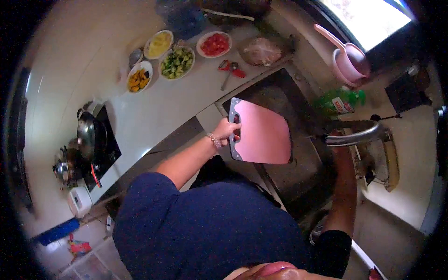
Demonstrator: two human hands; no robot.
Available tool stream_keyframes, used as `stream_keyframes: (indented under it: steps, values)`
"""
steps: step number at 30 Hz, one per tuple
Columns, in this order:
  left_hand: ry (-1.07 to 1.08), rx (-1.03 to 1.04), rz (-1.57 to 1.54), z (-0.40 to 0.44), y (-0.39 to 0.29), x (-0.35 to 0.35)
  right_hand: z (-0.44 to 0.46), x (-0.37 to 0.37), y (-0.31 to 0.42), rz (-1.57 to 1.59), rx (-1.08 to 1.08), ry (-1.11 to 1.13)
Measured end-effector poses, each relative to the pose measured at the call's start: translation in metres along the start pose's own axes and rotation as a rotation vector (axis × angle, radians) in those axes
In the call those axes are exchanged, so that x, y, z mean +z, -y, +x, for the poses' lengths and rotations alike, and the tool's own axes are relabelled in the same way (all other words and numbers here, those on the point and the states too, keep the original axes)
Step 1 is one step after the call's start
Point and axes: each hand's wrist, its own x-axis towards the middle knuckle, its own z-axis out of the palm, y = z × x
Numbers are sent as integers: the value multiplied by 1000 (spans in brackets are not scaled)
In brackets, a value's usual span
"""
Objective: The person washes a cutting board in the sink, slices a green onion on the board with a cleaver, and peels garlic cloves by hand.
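Observation:
My left hand grips the handle slot of a pink cutting board with a dark edge, held over the near side of the dark sink. My right arm reaches toward the curved metal faucet. My right hand is in shadow behind and beneath the spout, and its fingers cannot be made out. Beside the faucet lies a green bottle.
Plates of yellow pieces, green pieces, red pieces and orange pieces stand on the white counter. A red-handled peeler lies nearby. A black wok is at left; a pink dipper at upper right.

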Motion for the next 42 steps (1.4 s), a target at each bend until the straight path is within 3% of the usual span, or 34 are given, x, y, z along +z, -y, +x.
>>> stream_keyframes:
  steps: [4,7,8,10,12,14,16,17,20,22,24,25,27,29,31,34,35,38,39,42]
  values:
    - [-38,70,-104,-18,7,2,-15,32,-52,-143,-92,-56]
    - [-232,112,-213,-8,32,-5,-24,80,-88,-166,-121,-53]
    - [-316,131,-256,-8,37,-14,-28,95,-94,-116,-89,-32]
    - [-288,214,-320,-14,52,-46,-32,163,-115,221,198,153]
    - [-378,279,-328,-32,71,-91,-50,247,-134,331,243,144]
    - [-456,312,-471,-65,52,-181,-61,289,-106,430,218,-223]
    - [-453,381,-513,-71,66,-243,-79,286,-74,542,167,-292]
    - [-559,405,-470,-73,68,-266,-96,254,-33,577,131,-186]
    - [-663,378,-539,-53,78,-330,-104,195,68,594,290,5]
    - [-617,331,-529,-39,78,-358,-98,196,95,620,346,32]
    - [-607,289,-501,-28,73,-381,-85,208,122,698,264,3]
    - [-588,310,-506,-18,74,-394,-71,195,147,688,331,96]
    - [-656,351,-439,7,68,-411,-23,102,233,670,482,290]
    - [-733,333,-307,21,65,-425,25,27,318,643,289,113]
    - [-820,355,-67,35,57,-438,68,37,354,663,54,-106]
    - [-948,424,481,37,59,-455,141,8,432,458,-96,48]
    - [-828,410,345,45,69,-465,162,9,451,378,-148,114]
    - [-753,316,394,28,62,-460,220,40,497,279,-361,105]
    - [-789,440,566,25,61,-459,235,46,508,250,-449,82]
    - [-828,538,492,20,67,-453,273,94,515,57,-619,-31]
